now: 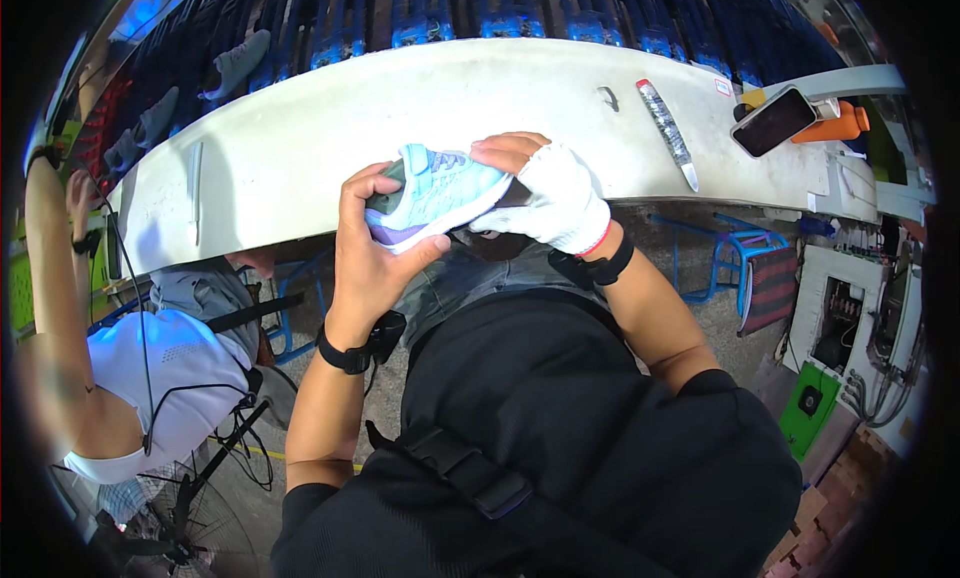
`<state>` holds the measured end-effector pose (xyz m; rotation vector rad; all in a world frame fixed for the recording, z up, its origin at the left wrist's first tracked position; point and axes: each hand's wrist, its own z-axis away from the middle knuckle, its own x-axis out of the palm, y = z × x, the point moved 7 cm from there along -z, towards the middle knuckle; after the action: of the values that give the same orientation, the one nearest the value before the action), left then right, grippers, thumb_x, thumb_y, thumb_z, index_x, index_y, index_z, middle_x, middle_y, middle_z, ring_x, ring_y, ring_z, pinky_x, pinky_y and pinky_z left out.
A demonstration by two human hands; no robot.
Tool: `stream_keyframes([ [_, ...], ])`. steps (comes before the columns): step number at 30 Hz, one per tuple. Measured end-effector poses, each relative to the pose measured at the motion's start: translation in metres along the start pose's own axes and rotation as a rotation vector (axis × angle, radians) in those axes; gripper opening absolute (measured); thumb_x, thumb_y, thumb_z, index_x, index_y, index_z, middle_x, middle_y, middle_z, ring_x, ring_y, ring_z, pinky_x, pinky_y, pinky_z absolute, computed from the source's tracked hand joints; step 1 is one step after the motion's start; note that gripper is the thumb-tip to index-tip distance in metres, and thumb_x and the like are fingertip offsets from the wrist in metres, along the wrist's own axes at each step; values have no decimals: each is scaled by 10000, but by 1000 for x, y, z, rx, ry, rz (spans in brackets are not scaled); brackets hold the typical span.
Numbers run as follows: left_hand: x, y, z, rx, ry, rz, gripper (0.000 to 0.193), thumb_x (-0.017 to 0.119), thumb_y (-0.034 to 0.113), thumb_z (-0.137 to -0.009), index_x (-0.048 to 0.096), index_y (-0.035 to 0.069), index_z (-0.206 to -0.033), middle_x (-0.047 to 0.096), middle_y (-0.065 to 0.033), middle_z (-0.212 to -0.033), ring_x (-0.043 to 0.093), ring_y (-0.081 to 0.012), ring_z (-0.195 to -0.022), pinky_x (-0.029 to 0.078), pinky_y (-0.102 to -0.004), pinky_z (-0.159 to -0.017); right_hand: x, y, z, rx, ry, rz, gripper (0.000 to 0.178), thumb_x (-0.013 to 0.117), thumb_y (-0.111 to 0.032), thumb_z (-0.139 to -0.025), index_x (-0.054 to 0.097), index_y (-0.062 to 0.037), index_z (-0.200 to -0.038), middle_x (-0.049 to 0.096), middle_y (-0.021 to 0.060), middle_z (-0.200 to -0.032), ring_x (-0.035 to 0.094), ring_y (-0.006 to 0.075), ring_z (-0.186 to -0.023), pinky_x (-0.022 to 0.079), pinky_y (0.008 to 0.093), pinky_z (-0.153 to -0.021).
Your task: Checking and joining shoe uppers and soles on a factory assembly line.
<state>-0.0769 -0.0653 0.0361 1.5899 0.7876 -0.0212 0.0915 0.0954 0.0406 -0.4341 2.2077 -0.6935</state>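
Between my two hands is a small light-blue sneaker (445,190) with purple laces and a white and purple sole. It is held tilted over the near edge of the white worktable (290,143). My bare left hand (368,228) grips the heel end, with the thumb along the sole and the fingers at the collar. My right hand (550,193) wears a white glove with bare fingertips and is closed around the toe end. Its palm side is hidden. A dark strap with a small black box sits on each wrist.
A knife with a wrapped handle (668,133) and a small dark scrap (608,99) lie on the table. At right are a phone (773,121) and an orange bottle (840,123). A white stick (194,193) lies left. Behind runs a blue roller conveyor (425,23) carrying shoes. A co-worker (160,388) sits left.
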Motion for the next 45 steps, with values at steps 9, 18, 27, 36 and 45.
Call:
stream_keyframes([
  [9, -3, -17, 3, 9, 33, 61, 631, 958, 179, -828, 505, 73, -1254, 568, -144, -1368, 594, -243, -1229, 498, -366, -1068, -5, 12, 2, -17, -58, -118, 629, 1031, -265, -656, 796, -63, -1204, 815, 101, -1189, 755, 295, -1110, 585, 388, -963],
  [18, -9, -25, -21, -173, -81, 193, 677, 939, 221, -868, 493, 58, -1351, 574, -89, -1258, 602, -158, -1048, 526, -295, -950, 6, 19, 4, 299, -144, 112, 902, 949, -559, -765, 656, -56, -1454, 722, 161, -1370, 703, 361, -1211, 557, 456, -1043],
  [27, 1, 27, -52, 99, -23, 308, 194, 733, 169, -1071, 665, -12, -1052, 747, -82, -877, 696, -118, -725, 568, -257, -684, -75, 17, 64, 465, 552, -348, 1115, 1045, -195, -743, 407, 44, -1627, 592, 199, -1522, 599, 294, -1403, 520, 417, -1164],
  [36, 34, -28, -59, 106, 28, -327, 286, 677, 270, -1054, 661, 47, -876, 658, -212, -745, 660, -446, -704, 517, -527, -661, -108, 25, 67, 599, 335, 62, 1092, 1039, -250, -740, 449, 28, -1616, 654, 194, -1456, 646, 289, -1338, 523, 433, -1152],
  [45, 38, -36, -49, 151, 92, -190, 248, 760, 275, -976, 724, 50, -877, 722, -180, -777, 720, -388, -725, 567, -468, -673, -159, -85, -118, -264, 233, 280, 1009, 1071, -307, -689, 524, -78, -1506, 709, 208, -1289, 751, 363, -1100, 607, 433, -968],
])
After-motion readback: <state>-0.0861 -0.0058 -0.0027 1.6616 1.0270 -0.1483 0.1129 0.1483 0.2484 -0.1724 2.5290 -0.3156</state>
